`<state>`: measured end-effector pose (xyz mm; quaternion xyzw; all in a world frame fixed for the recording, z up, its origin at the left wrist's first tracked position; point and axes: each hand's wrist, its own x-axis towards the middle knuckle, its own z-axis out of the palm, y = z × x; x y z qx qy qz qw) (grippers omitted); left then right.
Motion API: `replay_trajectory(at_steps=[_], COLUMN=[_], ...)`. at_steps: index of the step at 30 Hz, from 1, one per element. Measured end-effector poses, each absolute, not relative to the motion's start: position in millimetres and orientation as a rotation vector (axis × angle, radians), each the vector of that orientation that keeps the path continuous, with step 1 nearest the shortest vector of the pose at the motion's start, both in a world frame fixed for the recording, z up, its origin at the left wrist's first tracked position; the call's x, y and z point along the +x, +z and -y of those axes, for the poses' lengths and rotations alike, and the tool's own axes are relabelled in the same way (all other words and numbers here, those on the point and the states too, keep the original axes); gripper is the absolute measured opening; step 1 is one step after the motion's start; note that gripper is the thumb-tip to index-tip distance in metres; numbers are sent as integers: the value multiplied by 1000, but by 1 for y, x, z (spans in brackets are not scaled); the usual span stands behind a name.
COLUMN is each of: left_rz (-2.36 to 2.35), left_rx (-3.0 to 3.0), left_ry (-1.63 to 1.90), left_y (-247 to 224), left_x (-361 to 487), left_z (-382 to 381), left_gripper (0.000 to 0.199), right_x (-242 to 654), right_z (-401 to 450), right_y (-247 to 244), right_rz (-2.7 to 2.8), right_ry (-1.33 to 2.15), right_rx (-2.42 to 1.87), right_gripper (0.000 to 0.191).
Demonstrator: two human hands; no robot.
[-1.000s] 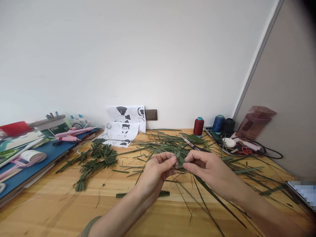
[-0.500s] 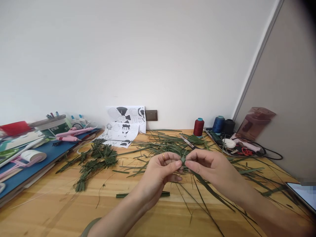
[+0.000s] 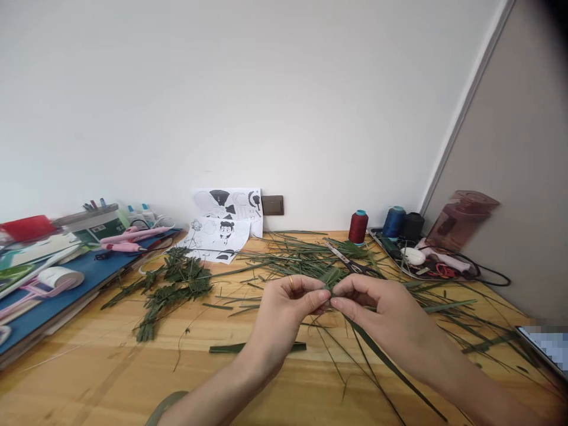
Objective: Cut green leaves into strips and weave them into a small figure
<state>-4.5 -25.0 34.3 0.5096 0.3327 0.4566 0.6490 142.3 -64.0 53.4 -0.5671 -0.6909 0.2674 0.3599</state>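
Note:
My left hand [image 3: 290, 313] and my right hand [image 3: 375, 302] meet fingertip to fingertip above the wooden table. Between them they pinch a long green grass blade [image 3: 381, 355], folded or wrapped at the fingertips, its tail trailing down to the lower right past my right hand. The fingers cover most of the folded part. Just behind my hands lie scissors [image 3: 350, 260] with dark handles, on a heap of loose green blades [image 3: 293, 257]. Left of my hands rest woven green leaf pieces [image 3: 177, 284], and a short flat green strip [image 3: 228, 348] passes beneath my left wrist.
A red thread spool [image 3: 358, 228] stands at the back. At right are a tray [image 3: 423, 275] with cords and spools, a pinkish bottle [image 3: 464, 219] and a phone [image 3: 545, 349]. Printed sheets [image 3: 226, 225] lean on the wall. A pink glue gun [image 3: 128, 239] lies at left among supplies.
The fingertips have shifted slightly on the blade, and more of its folded green part shows above them. The trailing tail reaches further to the lower right. The camera view has shifted a little.

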Motion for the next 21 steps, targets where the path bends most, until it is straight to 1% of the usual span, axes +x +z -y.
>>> replay_trajectory(at_steps=[8,13,16,18,21], left_rz=[-735,-714,-674,-654,-688], left_rx=[1096,1028,1055,1065,1038], left_ry=[1101,1131,1096,1073,1035], left_y=[35,32,35,38,41], left_x=[-3,-2,-5,-7,-8], left_z=[33,34,30,27,25], left_gripper=[10,8,10,11,12], right_x=[141,143,148,152,154], right_z=[68,67,63,59,54], right_y=[54,54,56,58,60], right_rz=[1822,1843,1795,1726,1413], right_ry=[641,689,858,1030,1274], right_rx=[-1443,-1401,-1371,-1307,-1144], right_gripper=[13,14,14,20,28])
